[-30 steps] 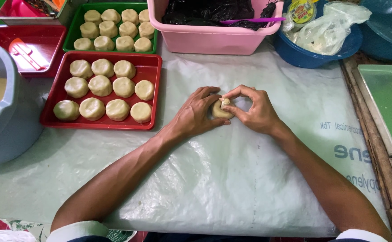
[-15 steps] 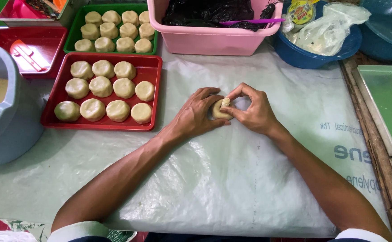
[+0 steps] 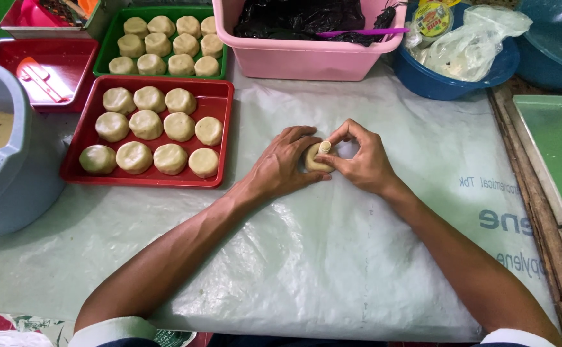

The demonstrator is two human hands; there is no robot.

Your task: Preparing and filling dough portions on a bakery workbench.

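We have both hands closed around 1 pale dough ball (image 3: 316, 159) that sits on the white plastic sheet (image 3: 332, 257) near the middle of the table, just right of the red tray (image 3: 220, 138). Our left hand (image 3: 281, 167) cups the ball from its left side with the fingers curled along it, while our right hand (image 3: 361, 160) pinches the top of the dough between thumb and forefinger, the other fingers arched above it. To do this shaping well, we judge that the pinch should stay light and even, the cupping hand steadying the ball so that it keeps round and does not flatten against the sheet, and the seam should be closed fully before it goes with the others. Counting what lies about us: the red tray holds 11 flattened dough rounds (image 3: 149, 125) in 3 rows; the green tray (image 3: 110, 48) behind it shows 10 more. We also see 1 pink tub (image 3: 306, 61) with dark plastic inside, 1 blue bowl (image 3: 445, 83) holding a clear bag, 1 grey bowl (image 3: 11, 186) of batter at the left, and 1 smaller red tray (image 3: 75, 71) with a scraper.
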